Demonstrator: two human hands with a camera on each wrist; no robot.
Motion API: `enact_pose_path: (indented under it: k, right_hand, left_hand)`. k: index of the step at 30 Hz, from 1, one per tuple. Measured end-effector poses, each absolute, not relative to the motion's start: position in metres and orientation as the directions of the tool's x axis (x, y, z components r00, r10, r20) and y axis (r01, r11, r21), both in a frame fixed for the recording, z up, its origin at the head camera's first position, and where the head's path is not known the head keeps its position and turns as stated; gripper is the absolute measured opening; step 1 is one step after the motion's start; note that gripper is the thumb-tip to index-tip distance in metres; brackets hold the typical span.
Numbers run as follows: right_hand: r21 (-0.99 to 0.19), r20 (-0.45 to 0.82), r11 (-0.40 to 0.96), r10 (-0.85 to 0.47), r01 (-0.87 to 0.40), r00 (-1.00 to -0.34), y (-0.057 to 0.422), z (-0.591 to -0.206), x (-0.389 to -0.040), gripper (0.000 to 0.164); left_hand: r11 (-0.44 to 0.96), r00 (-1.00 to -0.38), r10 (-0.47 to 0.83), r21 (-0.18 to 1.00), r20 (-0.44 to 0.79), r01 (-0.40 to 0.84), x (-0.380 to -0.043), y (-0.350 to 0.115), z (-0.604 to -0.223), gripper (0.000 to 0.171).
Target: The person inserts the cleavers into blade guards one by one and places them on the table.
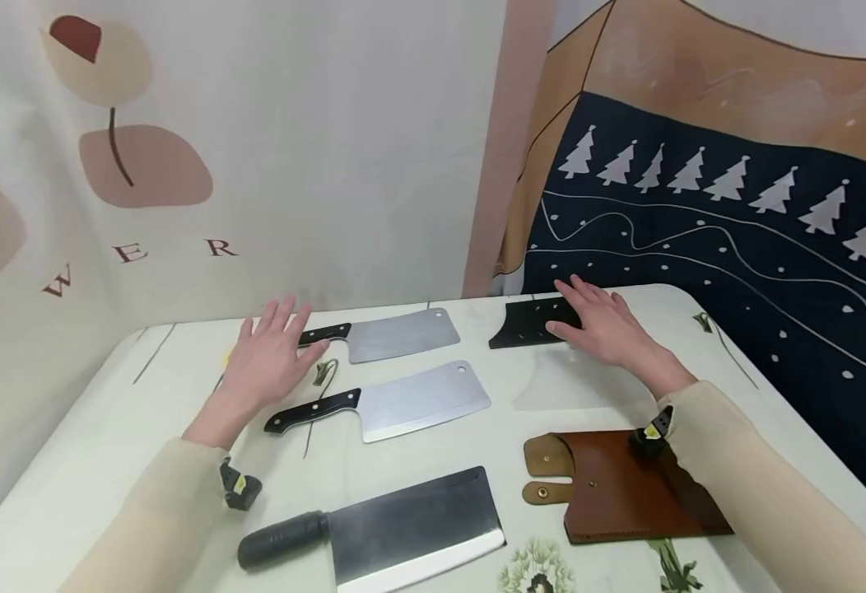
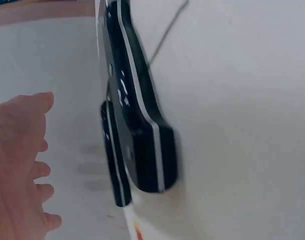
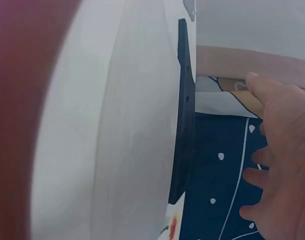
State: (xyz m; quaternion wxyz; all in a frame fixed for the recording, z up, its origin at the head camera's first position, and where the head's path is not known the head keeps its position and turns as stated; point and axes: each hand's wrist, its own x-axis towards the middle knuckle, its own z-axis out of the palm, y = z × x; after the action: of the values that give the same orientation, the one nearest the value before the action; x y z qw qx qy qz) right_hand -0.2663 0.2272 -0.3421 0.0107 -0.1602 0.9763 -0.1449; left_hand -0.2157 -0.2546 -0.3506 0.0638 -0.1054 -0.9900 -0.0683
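Cream sleeves (image 1: 759, 478) reached in from the near side, a small dark camera (image 1: 240, 486) strapped at each wrist. The left hand (image 1: 266, 358), beyond the handle of the middle cleaver (image 1: 421, 401) and to its left, had its fingers straight and spread. The right hand (image 1: 603, 325), well to the right of the middle cleaver, had its fingers stretched out and its thumb apart from them.

Beyond the middle cleaver and to its right lay a black blade guard (image 1: 525, 323) with a slanting, curved left end; its contents could not be told. Directly right of the middle cleaver lay a flat, translucent sheath (image 1: 562, 383). Nearer and to the right lay a stitched brown leather sheath (image 1: 618, 486) with a tan flap and snap strap, its inside hidden.

Just beyond the middle cleaver, the far cleaver (image 1: 403, 335) had a silver blade with a small corner hole and a black riveted handle. That handle lay beneath the left fingers, apart from them and partly hidden; the guard likewise lay below the right fingers. Nearer than the middle cleaver was a large cleaver (image 1: 418, 527) with a dark blade, bright edge and rounded handle.
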Motion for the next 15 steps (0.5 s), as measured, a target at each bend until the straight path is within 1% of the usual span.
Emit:
enact_pose_path:
  k: [9, 15]
  right_hand:
    - [-0.341, -0.013, 0.891, -0.323, -0.299, -0.946, 0.232, -0.355, -0.289, 0.082]
    - [-0.374, -0.074, 0.887, -0.321, -0.272, -0.944, 0.239, -0.358, -0.303, 0.084]
  left_hand:
    - [0.949, -0.98, 0.163, 0.252, 0.113, 0.187, -0.237, -0.276, -0.36, 0.073]
    - [0.909, -0.989, 0.136, 0.39, 0.061, 0.149, -0.249, -0.287, -0.366, 0.075]
